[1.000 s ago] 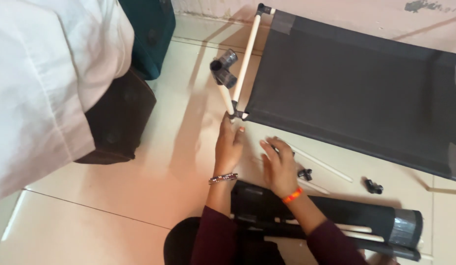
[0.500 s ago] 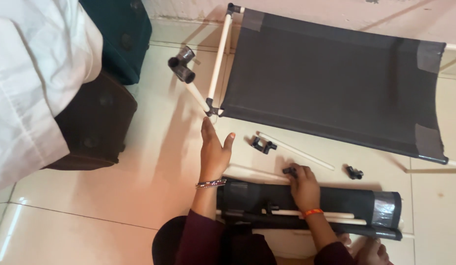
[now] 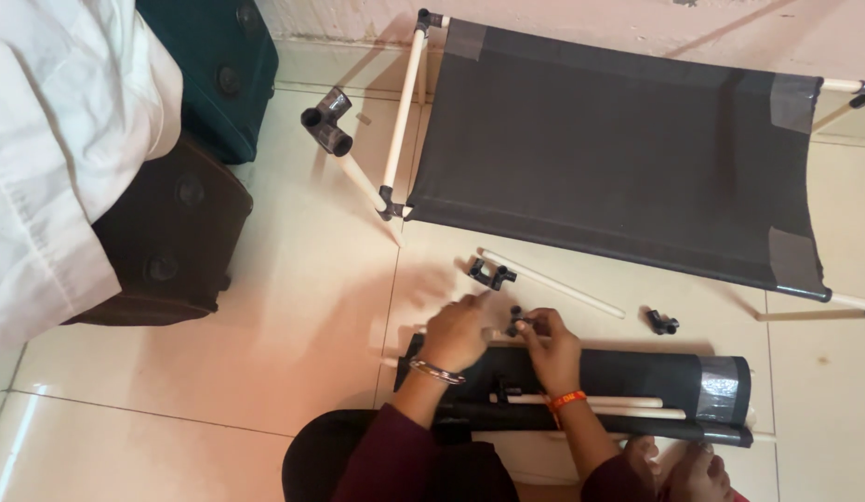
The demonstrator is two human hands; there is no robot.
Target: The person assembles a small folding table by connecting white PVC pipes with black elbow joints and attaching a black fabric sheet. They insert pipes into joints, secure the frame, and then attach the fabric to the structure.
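Pinched in the right hand (image 3: 551, 342) is a small black plastic connector (image 3: 518, 322), held just above the dark rolled fabric (image 3: 628, 372) on the glossy cream tile floor (image 3: 265, 325). Left hand (image 3: 454, 332), motion-blurred, curls beside it, touching a thin white rod (image 3: 496, 333); its grip is unclear. Both wrists are bent down, bangles showing. Another white rod (image 3: 553, 284) lies near

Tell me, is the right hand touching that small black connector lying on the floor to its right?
Apart. The head view shows bare tile between the right hand and the small black connector; that hand's fingers instead pinch another black connector beside the left hand.
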